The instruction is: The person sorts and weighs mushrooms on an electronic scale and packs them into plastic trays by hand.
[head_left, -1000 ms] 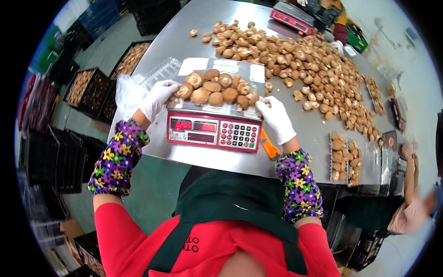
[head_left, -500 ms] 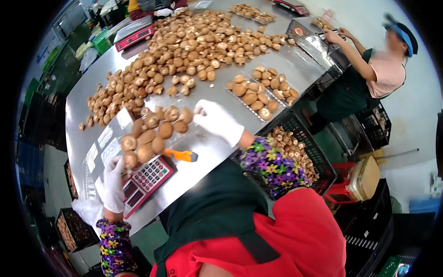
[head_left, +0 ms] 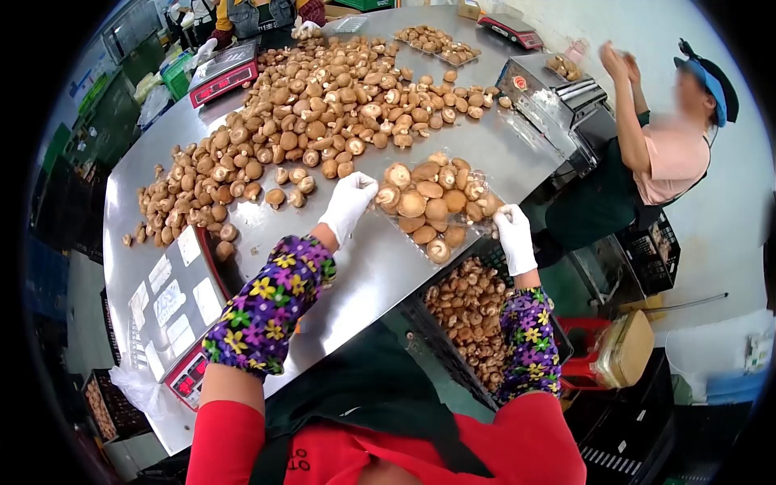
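A clear plastic tray of brown shiitake mushrooms (head_left: 435,206) is between my gloved hands at the table's right edge. My left hand (head_left: 350,206) is closed on its left rim, and my right hand (head_left: 515,238) pinches the right side. Other packed mushrooms are partly covered beneath or behind it; I cannot tell whether the tray rests on them. Left of my arms is a digital scale (head_left: 190,299) with labels on its plate and a lit red display. My left sleeve hides its keypad.
A large heap of loose mushrooms (head_left: 303,113) spreads over the metal table (head_left: 356,279). Below its edge is a black crate of mushrooms (head_left: 469,323). A co-worker (head_left: 638,153) stands at a metal machine (head_left: 558,97) on the right. Another person (head_left: 271,20) is across the table.
The mushroom tray has left the scale and moved right to where the packed trays lie. My left hand went with it from the scale's side. The co-worker's hands have risen.
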`<action>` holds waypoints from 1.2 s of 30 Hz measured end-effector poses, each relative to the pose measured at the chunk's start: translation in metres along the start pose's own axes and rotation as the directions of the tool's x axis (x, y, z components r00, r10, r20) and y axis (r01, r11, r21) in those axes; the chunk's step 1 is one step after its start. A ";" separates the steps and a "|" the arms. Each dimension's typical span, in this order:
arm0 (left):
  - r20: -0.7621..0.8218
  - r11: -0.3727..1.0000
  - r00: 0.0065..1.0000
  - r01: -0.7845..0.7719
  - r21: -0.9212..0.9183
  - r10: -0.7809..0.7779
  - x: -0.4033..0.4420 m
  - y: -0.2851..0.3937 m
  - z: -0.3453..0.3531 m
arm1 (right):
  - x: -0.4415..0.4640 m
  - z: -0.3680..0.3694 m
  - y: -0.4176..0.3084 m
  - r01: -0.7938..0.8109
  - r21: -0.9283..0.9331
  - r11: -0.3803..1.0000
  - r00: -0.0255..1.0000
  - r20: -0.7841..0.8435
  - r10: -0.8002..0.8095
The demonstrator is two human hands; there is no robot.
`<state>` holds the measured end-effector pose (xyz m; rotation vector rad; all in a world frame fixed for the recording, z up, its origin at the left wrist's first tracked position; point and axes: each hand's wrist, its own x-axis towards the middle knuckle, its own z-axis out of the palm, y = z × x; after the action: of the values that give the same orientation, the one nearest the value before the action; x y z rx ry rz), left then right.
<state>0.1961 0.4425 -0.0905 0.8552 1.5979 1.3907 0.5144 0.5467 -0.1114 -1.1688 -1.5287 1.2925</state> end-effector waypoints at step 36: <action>-0.750 -0.074 0.647 0.762 0.643 0.138 -0.349 -0.089 -0.510 | -0.144 0.254 0.002 0.661 -0.515 0.546 0.749 0.396 -0.532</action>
<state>-0.1164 -0.0982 -0.1039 0.4500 3.1917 -0.3319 0.3077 0.3447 -0.1551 -0.7424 -2.3604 0.4058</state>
